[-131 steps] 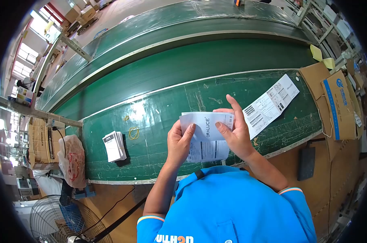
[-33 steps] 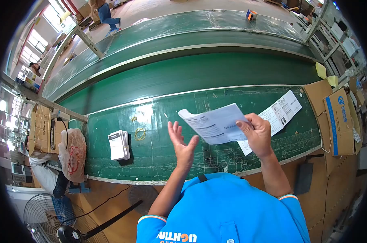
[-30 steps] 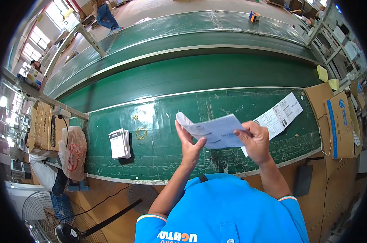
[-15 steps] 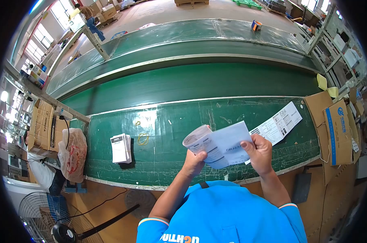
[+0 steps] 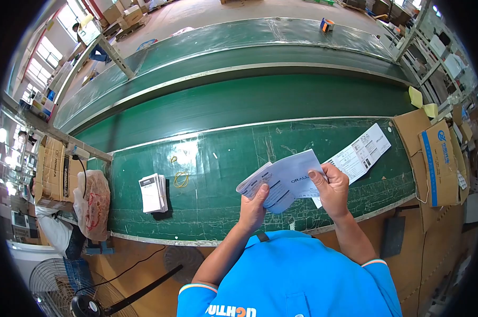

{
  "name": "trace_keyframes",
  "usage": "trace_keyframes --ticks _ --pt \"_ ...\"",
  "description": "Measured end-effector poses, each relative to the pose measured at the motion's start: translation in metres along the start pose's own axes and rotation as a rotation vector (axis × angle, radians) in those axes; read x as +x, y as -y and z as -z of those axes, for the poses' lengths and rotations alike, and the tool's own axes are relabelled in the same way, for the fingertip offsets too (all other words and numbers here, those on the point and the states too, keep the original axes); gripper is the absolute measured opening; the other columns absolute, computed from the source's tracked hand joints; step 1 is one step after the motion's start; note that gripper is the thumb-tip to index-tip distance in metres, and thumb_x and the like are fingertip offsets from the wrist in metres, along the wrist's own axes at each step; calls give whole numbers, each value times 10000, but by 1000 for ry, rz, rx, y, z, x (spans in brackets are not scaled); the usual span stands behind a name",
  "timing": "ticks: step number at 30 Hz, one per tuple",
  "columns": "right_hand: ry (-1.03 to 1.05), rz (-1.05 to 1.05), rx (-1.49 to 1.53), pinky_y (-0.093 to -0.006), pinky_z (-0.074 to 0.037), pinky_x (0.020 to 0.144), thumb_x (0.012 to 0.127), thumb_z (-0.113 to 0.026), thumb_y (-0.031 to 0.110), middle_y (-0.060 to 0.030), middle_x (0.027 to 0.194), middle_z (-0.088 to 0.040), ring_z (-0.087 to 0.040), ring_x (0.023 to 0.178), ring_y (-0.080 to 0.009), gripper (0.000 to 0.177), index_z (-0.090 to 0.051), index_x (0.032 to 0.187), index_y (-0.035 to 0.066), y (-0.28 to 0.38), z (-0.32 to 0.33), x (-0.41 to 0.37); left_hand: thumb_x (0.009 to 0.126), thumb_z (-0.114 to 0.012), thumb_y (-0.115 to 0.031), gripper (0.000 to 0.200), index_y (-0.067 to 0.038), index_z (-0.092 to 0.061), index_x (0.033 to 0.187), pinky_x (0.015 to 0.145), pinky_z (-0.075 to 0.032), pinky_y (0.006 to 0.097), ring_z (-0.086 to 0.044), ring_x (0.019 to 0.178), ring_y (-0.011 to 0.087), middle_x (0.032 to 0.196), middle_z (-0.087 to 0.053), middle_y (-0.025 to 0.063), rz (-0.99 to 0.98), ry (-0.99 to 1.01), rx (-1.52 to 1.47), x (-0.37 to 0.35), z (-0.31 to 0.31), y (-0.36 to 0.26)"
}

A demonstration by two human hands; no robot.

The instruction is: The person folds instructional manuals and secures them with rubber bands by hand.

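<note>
Over the front edge of the green table (image 5: 212,211), both my hands hold a printed leaflet (image 5: 289,182). My left hand (image 5: 253,208) pinches its folded left part, thumb on top. At its right edge my right hand (image 5: 332,189) grips the paper between thumb and fingers. Behind my right hand a long printed sheet (image 5: 363,153) lies flat on the table. Further left stands a stack of folded leaflets (image 5: 153,194), with yellow rubber bands (image 5: 181,179) beside it.
A green conveyor belt (image 5: 249,100) runs behind the table. Cardboard (image 5: 439,164) leans at the right end. On the left are a cardboard box (image 5: 54,171), a plastic bag (image 5: 94,206) and a fan (image 5: 80,288). A roll of tape (image 5: 326,25) sits on the far ledge.
The leaflet's folded left part lies flatter now, with less of a curl. My hands have stayed on it, and the whole view has shifted slightly.
</note>
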State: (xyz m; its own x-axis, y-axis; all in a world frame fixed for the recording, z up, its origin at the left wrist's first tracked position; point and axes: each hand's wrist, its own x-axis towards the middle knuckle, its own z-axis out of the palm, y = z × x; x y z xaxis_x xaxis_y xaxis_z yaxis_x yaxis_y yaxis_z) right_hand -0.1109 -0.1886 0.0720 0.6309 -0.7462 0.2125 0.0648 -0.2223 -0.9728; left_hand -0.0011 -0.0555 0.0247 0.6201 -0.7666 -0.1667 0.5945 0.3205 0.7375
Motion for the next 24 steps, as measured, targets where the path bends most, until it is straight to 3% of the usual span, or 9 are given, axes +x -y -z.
trace_keyframes --ticks 12,15,17,20,22,24 --pt "-62 79 -32 -168 -346 473 806 -613 132 18 595 -537 -422 553 -7 146 -582 757 -1 1 -2 -1 828 -572 -202 367 -15 -484 1131 841 -425 309 -526 954 160 1030 -554 83 -47 -104 -45 1 -5 7" --pt "-84 85 -152 -189 -381 483 783 -628 108 -16 606 -572 -477 531 -44 108 -598 771 5 3 -5 -2 838 -560 -235 362 -11 -490 1115 832 -424 301 -521 947 150 1028 -553 80 -63 -183 -4 1 -18 3" --pt "-127 407 -468 -231 -421 501 742 -648 73 -57 633 -601 -545 531 -129 77 -617 790 21 5 -10 0 841 -557 -252 370 -8 -489 1111 827 -424 298 -519 943 148 1027 -550 80 -53 -233 9 6 -21 7" --pt "-125 556 -562 -269 -437 506 708 -659 52 -75 656 -612 -567 551 -205 93 -629 795 38 8 -19 4 842 -554 -276 385 -4 -488 1106 819 -422 294 -514 937 147 1025 -547 80 -29 -314 17 12 -27 9" --pt "-142 534 -565 -277 -441 522 701 -660 45 -68 673 -621 -582 571 -203 92 -630 787 44 7 -20 4 842 -555 -284 391 -3 -488 1105 816 -421 293 -512 934 147 1024 -545 80 -18 -344 14 13 -28 10" --pt "-149 360 -552 -284 -446 550 697 -659 38 -65 680 -626 -594 590 -199 87 -632 779 50 5 -17 4 842 -556 -281 390 -3 -487 1107 814 -419 293 -511 936 145 1023 -544 80 -62 -295 6 12 -27 12"
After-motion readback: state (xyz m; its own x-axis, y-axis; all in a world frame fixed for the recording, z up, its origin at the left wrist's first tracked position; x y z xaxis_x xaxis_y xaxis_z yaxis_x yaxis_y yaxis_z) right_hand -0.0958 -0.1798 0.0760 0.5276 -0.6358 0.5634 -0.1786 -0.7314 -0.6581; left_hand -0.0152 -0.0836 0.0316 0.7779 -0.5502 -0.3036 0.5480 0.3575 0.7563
